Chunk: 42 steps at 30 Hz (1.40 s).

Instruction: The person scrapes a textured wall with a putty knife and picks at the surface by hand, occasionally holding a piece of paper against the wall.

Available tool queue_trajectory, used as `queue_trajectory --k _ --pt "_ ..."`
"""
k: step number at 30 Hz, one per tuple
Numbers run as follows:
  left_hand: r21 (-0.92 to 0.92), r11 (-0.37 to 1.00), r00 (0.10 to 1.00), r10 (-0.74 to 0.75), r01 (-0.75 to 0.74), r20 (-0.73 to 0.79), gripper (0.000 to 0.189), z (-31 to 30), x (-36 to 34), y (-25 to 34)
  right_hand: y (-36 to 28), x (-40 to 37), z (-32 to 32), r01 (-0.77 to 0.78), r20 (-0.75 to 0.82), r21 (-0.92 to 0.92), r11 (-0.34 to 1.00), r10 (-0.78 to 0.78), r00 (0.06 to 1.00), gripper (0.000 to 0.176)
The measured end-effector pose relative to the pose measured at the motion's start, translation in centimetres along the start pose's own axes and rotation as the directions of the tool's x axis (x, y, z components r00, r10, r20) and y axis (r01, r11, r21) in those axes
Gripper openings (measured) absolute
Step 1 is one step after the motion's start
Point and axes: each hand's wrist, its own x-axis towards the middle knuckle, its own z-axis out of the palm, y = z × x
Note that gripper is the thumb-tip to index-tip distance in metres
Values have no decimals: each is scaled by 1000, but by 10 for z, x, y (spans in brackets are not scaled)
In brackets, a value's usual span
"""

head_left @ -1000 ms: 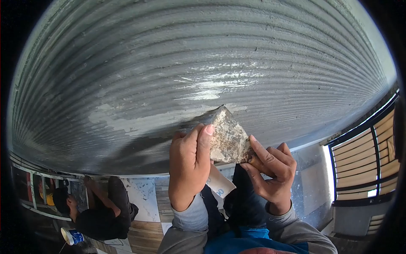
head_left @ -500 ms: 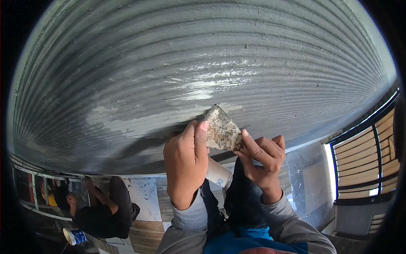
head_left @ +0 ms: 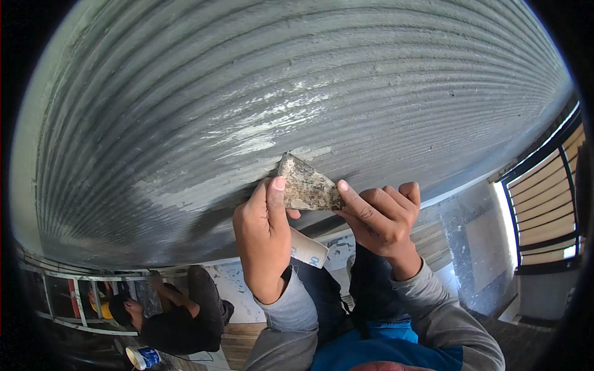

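Between my two hands is a flat scraper blade (head_left: 304, 183), its face crusted with dried, mottled filler. My left hand (head_left: 263, 232) grips its left edge, thumb on the front and fingers behind. At the lower right corner, my right hand (head_left: 380, 219) pinches the blade between thumb and forefinger, the other fingers loosely curled. The blade's upper corner points at the grey ribbed wall (head_left: 383, 93), right by a pale smear of filler (head_left: 247, 145). A piece of sandpaper (head_left: 309, 249) with printed marks on its back shows just below my left hand, partly hidden by it.
At the lower left a person in dark clothes (head_left: 182, 321) crouches beside a metal frame (head_left: 80, 290). Near them stands a white and blue bucket (head_left: 142, 357). A barred window (head_left: 544, 216) is at the right, above the tiled floor (head_left: 479, 247).
My view has tilted and shifted, so the wall and crouching person sit differently. Both hands still hold the blade, which now appears further left and turned slightly.
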Motion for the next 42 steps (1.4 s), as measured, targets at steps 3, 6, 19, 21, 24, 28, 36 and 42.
queue_trajectory --k 3,6,19,21,24,28,36,42 --pt "22 1000 1000 14 -14 13 38 0 0 0 2 -1 1 21 11 -2 1000 -21 1000 63" --pt "48 999 1000 16 -16 5 38 1 0 1 7 -2 4 42 1 -4 999 -42 999 61" --pt "40 996 996 87 -85 -32 35 -3 1 -3 12 -5 33 86 -178 -3 996 -85 980 53" --pt "-24 996 988 83 -87 -127 35 -1 0 0 9 5 34 105 -283 -41 994 -113 953 50" --pt "-81 993 977 67 -85 -202 36 -11 -2 -4 8 14 37 162 -301 -1 987 -154 941 49" --pt "6 964 927 258 -266 -273 29 -14 1 -12 6 -40 36 83 -239 90 992 -60 969 53" --pt "430 757 626 651 -492 -430 24 18 20 -8 6 -96 53 -105 -41 265 959 120 992 52" --pt "622 605 498 786 -497 -367 15 17 31 -12 12 -100 63 -134 -26 307 942 150 988 49"
